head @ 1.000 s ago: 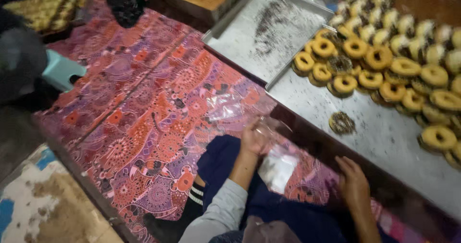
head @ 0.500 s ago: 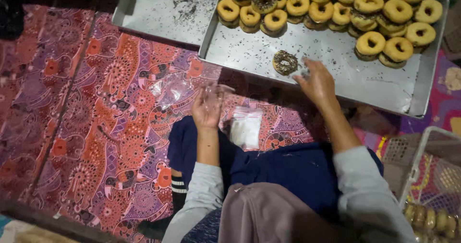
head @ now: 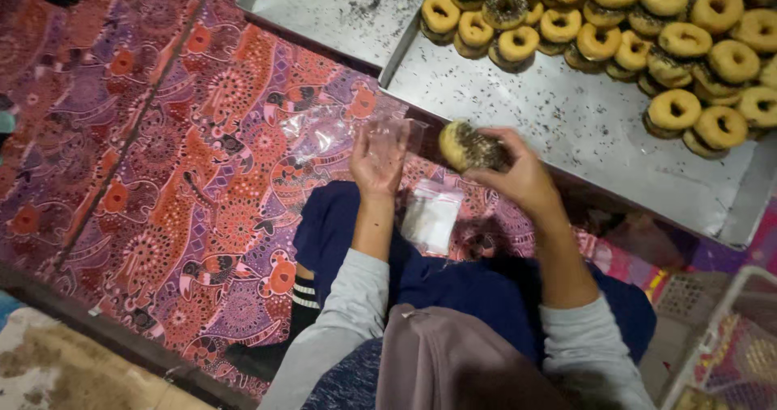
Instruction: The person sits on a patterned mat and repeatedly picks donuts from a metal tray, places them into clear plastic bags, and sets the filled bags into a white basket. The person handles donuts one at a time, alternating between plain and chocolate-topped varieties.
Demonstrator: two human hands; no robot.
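The doughnut pile (head: 639, 29) on the metal tray (head: 566, 127) runs off the top and right edges of the view, so no full count is possible; roughly twenty rings show, most plain-topped, one at the near left of the pile dark with sprinkles. A white basket (head: 720, 345) right of the tray is cut off at the corner, contents unclear. The person's head covering hides the lap below the tray.

The tray rests on the floor beside a patterned mat (head: 162, 175) in red, orange and purple. A second tray (head: 324, 5), bare but for dark crumbs, adjoins it on the left.

The right hand (head: 518, 175) is closed around one sprinkled doughnut (head: 469, 147), held just off the tray's near edge. The left hand (head: 379, 159), left of that doughnut, pinches one clear plastic bag (head: 388, 135) upright. A stack of clear bags (head: 433, 216) lies on the knee below the held doughnut; more loose plastic (head: 320, 131) lies on the mat, number indistinct
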